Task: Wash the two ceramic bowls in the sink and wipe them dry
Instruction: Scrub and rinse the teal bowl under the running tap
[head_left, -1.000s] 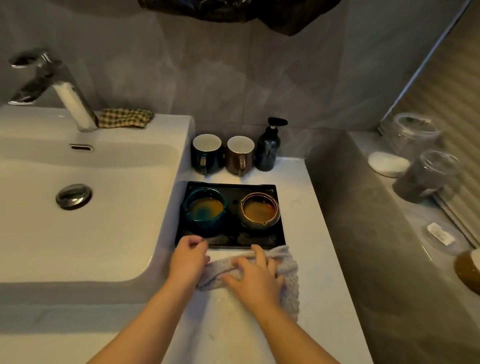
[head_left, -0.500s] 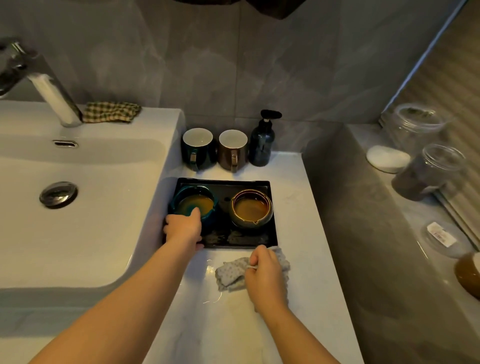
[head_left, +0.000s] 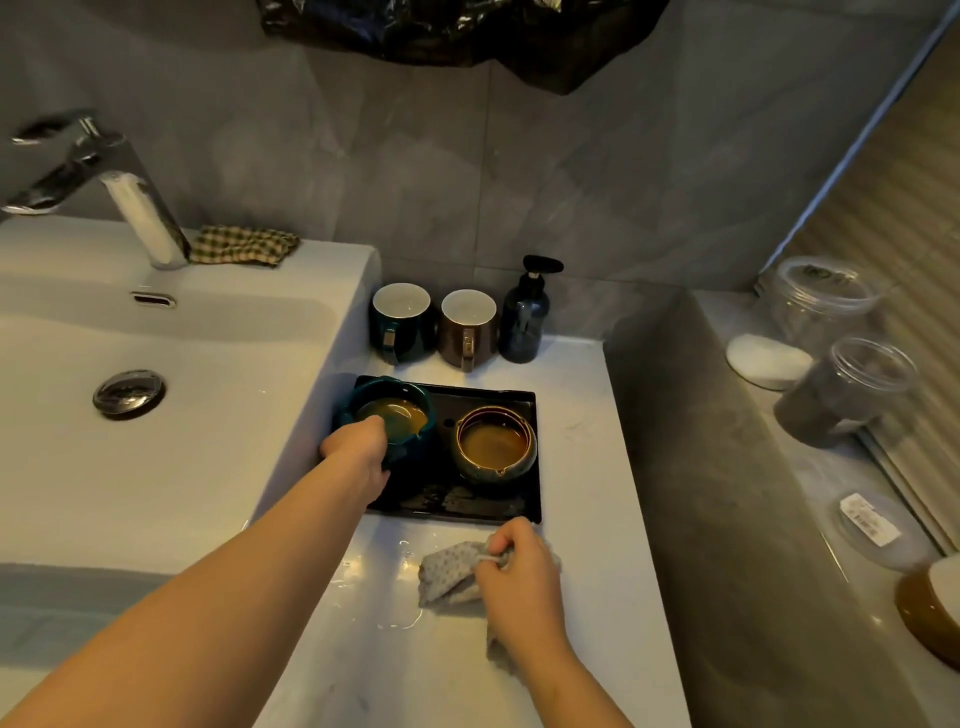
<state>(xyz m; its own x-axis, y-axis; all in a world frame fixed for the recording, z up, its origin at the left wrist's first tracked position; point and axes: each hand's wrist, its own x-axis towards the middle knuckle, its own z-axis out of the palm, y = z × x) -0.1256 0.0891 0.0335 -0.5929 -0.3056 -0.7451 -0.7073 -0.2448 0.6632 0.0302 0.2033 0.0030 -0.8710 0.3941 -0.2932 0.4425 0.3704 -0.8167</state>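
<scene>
Two ceramic bowls are over a black tray (head_left: 524, 400) on the white counter. My left hand (head_left: 358, 449) grips the near rim of the teal bowl (head_left: 395, 408), which is tilted and raised at the tray's left end. The brown bowl (head_left: 496, 444) rests flat on the tray's right half, untouched. Below the tray, my right hand (head_left: 519, 566) pinches a crumpled grey dotted cloth (head_left: 449, 574) lying on the counter. The white sink (head_left: 171, 441) with its drain (head_left: 129, 393) lies to the left, under a chrome tap (head_left: 98, 176).
Two mugs (head_left: 431, 325) and a dark pump bottle (head_left: 527, 317) stand behind the tray. A checked cloth (head_left: 244, 244) lies by the tap. On the right ledge are two clear jars (head_left: 841, 358) and a white lid (head_left: 766, 361). Small water drops dot the counter near the grey cloth.
My left hand left the cloth, reached the teal bowl, gripped its rim and tipped it up. My right hand bunched the cloth and stays on it.
</scene>
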